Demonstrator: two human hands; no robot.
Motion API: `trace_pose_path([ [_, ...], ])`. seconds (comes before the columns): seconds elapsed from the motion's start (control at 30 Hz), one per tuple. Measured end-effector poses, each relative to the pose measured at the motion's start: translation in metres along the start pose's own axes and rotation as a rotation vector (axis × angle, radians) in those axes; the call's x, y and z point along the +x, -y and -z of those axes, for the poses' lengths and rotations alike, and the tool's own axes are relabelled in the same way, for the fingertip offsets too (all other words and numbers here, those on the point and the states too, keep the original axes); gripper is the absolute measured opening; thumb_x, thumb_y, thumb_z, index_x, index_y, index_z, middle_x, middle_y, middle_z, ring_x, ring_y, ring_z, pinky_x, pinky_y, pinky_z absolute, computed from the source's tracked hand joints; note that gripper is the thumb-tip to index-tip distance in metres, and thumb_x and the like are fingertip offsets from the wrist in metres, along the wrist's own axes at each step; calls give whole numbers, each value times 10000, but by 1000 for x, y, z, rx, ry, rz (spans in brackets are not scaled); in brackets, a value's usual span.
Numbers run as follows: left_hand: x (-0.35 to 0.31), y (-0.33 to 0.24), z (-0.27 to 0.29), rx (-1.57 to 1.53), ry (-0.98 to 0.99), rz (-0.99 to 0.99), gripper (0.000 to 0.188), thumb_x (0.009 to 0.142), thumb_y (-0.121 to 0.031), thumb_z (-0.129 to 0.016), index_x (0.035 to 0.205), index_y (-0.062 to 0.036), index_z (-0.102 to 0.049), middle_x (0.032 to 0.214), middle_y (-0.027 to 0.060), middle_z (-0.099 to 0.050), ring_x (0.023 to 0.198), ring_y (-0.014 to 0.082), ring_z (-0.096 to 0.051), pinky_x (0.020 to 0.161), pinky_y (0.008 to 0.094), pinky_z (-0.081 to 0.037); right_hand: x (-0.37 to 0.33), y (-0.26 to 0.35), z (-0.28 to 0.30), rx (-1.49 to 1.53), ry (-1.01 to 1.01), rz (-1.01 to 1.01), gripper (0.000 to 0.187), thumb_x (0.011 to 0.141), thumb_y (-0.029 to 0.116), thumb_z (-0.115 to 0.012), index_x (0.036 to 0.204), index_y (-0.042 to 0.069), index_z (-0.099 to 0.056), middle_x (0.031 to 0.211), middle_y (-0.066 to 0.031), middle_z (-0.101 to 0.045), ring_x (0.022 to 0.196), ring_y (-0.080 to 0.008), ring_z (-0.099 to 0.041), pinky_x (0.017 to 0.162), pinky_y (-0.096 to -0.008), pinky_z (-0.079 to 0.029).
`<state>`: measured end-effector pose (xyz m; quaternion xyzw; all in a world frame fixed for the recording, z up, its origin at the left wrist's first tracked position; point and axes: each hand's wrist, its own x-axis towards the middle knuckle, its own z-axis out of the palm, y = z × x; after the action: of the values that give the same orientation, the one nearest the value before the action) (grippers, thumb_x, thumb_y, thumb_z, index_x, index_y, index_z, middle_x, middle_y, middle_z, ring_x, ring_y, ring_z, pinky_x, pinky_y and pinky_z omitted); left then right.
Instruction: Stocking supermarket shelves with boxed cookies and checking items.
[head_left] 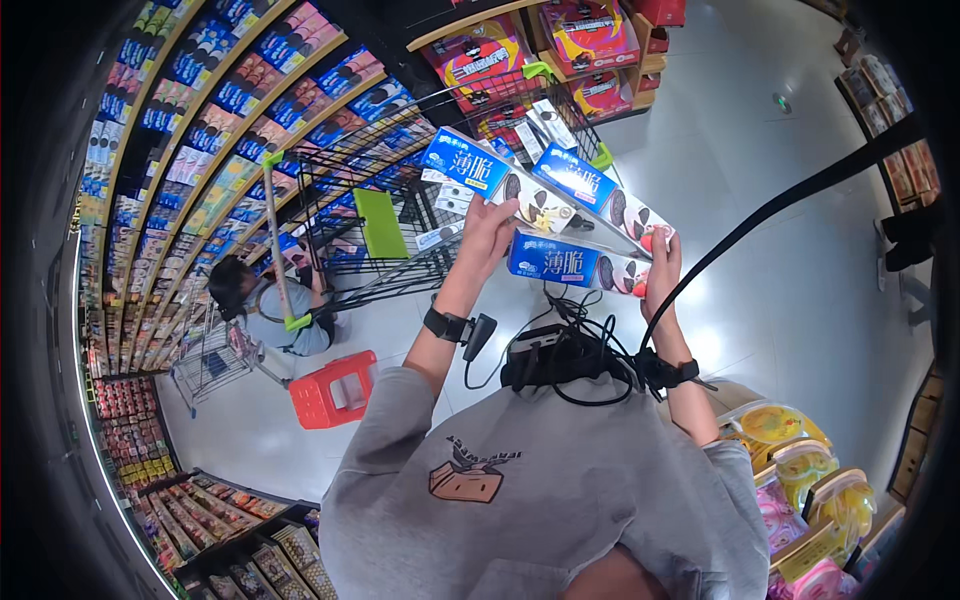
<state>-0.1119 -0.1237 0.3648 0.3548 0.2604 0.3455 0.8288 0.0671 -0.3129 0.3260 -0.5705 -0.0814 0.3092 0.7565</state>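
My left hand (488, 232) is closed on the lower edge of a long blue-and-white cookie box (468, 165) printed with a dark sandwich cookie and a white flower. My right hand (663, 262) grips the right ends of two similar boxes with strawberries printed on them. Of these, the upper box (580, 180) slants down to the right, and the lower box (560, 262) lies almost level beneath it. All three boxes fan out close together in front of my chest. Just beyond them stands a black wire shopping cart (380, 222) with green trim, holding several white cartons.
Shelves of blue and pink cookie packs (215, 125) curve along the left. A person (275, 305) crouches there beside another cart (210, 355) and a red basket (312, 405). Red gift packs (475, 60) stand ahead. Yellow-topped packages (775, 425) sit at the near right. A black strap (770, 215) crosses the right side.
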Motion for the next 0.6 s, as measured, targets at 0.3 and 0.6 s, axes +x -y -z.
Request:
trace_pose_path([
  [0.3,15,-13,13,48,-20,20,495,859,2,-601,1296,-55,-376,1189,125,-558,1079,237,-583,917,405,-492,19,-20,-23,0,7,27,355,966,306,-536,1200,40,-512,1025,-63,-579,953,-121,-532,877,-271,-399],
  [0.6,157,-1,120,47,-277,421,458,865,-335,-623,1254,-131,-494,1168,68,-590,1070,241,-573,929,446,-430,67,-8,-52,-174,-138,99,457,954,327,-539,1217,-41,-476,943,-97,-629,904,-140,-574,850,-264,-427],
])
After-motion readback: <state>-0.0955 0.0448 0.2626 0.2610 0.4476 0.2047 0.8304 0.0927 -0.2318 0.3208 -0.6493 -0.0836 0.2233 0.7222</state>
